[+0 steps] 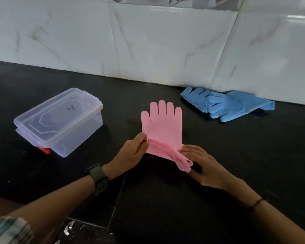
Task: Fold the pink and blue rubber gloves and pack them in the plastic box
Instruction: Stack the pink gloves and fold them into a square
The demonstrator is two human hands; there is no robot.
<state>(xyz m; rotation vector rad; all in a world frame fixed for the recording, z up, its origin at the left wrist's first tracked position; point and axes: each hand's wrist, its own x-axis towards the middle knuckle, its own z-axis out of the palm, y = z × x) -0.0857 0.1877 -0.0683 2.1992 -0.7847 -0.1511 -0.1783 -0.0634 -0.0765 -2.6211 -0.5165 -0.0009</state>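
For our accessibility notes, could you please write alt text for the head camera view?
Two bare hands, left hand and right hand, grip the cuff end of a pink glove lying flat on a black counter. A closed clear plastic box sits to the left; blue gloves lie by the tiled wall.

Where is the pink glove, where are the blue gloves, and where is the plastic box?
pink glove [161,126], head view, on its flat palm.
blue gloves [234,104], head view, middle of the pile by the wall.
plastic box [60,115], head view, on its clear lid.
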